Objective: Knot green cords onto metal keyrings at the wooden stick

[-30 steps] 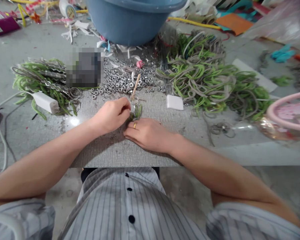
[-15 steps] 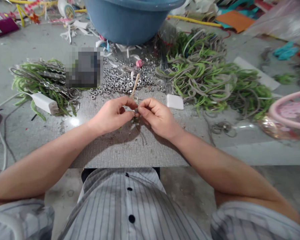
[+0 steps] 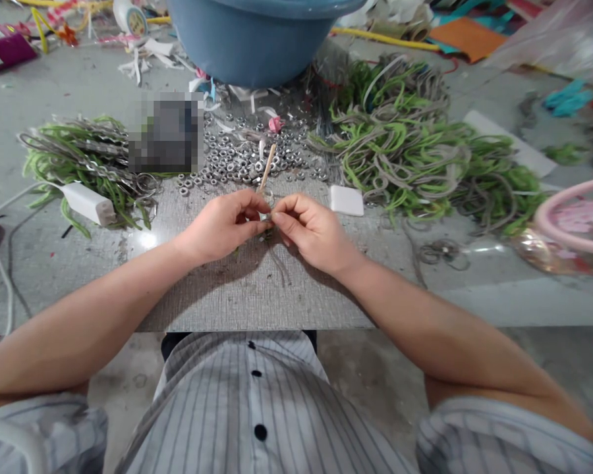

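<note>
My left hand (image 3: 222, 224) and my right hand (image 3: 309, 230) meet over the middle of the table, thumbs and forefingers pinched together. Between their fingertips is a small piece of green and grey cord (image 3: 265, 236), mostly covered by the fingers. A metal ring (image 3: 269, 195) shows just beyond the fingertips. Behind it a thin wooden stick (image 3: 267, 168) leans toward the spread of metal nuts (image 3: 237, 158). Grey strands (image 3: 280, 263) trail on the table below my fingers.
A blue basin (image 3: 257, 43) stands behind the nuts. Green and grey cords (image 3: 405, 151) are heaped on the right, a finished-looking bundle (image 3: 79, 148) on the left. Nearby are a white charger (image 3: 89, 203), a white block (image 3: 346, 200) and a pink-rimmed item (image 3: 573, 210).
My left thumb has shifted slightly right, closer to the right fingertips. Both hands otherwise stay in place, and the things on the table lie as before.
</note>
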`<action>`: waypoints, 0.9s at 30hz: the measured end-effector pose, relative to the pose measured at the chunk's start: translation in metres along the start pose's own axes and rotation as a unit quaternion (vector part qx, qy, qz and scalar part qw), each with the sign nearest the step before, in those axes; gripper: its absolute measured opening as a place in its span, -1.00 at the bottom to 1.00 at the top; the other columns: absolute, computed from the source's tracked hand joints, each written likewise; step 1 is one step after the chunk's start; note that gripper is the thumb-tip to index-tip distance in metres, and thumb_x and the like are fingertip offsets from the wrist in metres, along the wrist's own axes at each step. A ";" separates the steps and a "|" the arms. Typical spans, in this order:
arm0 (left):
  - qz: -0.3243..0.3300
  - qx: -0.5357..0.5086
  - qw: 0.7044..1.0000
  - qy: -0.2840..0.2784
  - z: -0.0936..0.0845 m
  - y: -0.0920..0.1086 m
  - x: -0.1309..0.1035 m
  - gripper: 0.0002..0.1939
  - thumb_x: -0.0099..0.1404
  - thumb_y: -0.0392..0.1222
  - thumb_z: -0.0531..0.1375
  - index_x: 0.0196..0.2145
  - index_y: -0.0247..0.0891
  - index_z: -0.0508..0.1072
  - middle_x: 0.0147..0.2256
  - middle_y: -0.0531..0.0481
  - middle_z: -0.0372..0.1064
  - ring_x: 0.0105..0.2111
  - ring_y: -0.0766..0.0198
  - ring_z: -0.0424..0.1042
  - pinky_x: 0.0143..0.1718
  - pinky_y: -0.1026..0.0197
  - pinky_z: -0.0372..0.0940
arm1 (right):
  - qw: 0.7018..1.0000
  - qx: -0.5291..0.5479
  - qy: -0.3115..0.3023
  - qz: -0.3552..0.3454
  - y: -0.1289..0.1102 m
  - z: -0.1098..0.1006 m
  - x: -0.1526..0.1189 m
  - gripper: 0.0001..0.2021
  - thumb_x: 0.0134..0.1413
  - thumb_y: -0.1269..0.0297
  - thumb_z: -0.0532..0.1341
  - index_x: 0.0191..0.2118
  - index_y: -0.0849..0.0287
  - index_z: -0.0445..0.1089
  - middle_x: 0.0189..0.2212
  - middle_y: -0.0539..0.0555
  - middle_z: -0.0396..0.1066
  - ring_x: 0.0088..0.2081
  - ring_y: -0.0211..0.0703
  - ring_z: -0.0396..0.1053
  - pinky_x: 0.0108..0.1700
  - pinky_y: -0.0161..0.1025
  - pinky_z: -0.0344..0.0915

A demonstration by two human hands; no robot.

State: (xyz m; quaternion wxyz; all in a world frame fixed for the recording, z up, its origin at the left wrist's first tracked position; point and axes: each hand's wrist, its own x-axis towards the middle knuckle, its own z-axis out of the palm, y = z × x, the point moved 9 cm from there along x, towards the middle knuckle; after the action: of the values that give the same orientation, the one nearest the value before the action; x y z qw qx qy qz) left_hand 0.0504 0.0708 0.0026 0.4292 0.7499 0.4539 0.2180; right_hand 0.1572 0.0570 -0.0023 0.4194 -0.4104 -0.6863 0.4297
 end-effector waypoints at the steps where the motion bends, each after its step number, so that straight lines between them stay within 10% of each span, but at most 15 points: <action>1: 0.000 0.002 1.000 0.000 0.000 0.000 0.000 -0.84 0.23 -0.21 0.17 -0.22 -0.25 0.42 -0.43 0.03 0.43 -0.50 0.39 0.35 -0.49 0.31 0.27 | 1.000 -0.010 0.001 -0.004 0.000 0.000 0.000 -0.67 0.18 -0.07 0.13 -0.31 0.13 0.23 -0.50 -0.07 0.23 -0.47 -0.31 0.20 -0.42 -0.30 0.16; 7: -0.011 0.023 1.000 0.003 -0.001 -0.005 0.001 -0.89 0.19 -0.31 0.17 -0.27 -0.29 0.42 -0.50 0.09 0.37 -0.55 0.42 0.33 -0.51 0.35 0.26 | 0.989 -0.145 0.035 -0.021 -0.005 -0.011 -0.005 -0.79 0.20 0.10 0.14 -0.29 0.15 0.30 -0.50 -0.04 0.34 -0.50 -0.30 0.24 -0.41 -0.30 0.16; 15: -0.073 0.002 0.997 -0.035 0.007 -0.018 0.002 -0.89 0.22 -0.43 0.12 -0.40 -0.29 0.36 -0.60 0.15 0.27 -0.68 0.46 0.29 -0.66 0.42 0.21 | 0.906 -0.411 -0.092 -0.038 -0.005 0.015 -0.007 -0.77 0.15 0.12 0.21 -0.24 0.20 0.45 -0.58 0.00 0.40 -0.47 -0.17 0.34 -0.24 -0.20 0.13; 27: 0.000 0.083 0.997 0.007 0.005 -0.008 0.002 -0.93 0.17 -0.41 0.19 -0.39 -0.32 0.45 -0.52 0.13 0.36 -0.50 0.44 0.33 -0.42 0.37 0.20 | 0.914 -0.379 -0.146 0.016 0.002 0.009 -0.005 -0.85 0.06 0.25 0.29 -0.24 0.19 0.45 -0.48 0.00 0.46 -0.40 -0.18 0.35 -0.32 -0.27 0.11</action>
State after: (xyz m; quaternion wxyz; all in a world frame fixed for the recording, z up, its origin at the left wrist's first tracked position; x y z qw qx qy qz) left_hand 0.0511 0.0719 -0.0064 0.3623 0.7811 0.4736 0.1852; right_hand 0.1512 0.0504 -0.0074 0.1208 -0.4824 -0.8444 0.1993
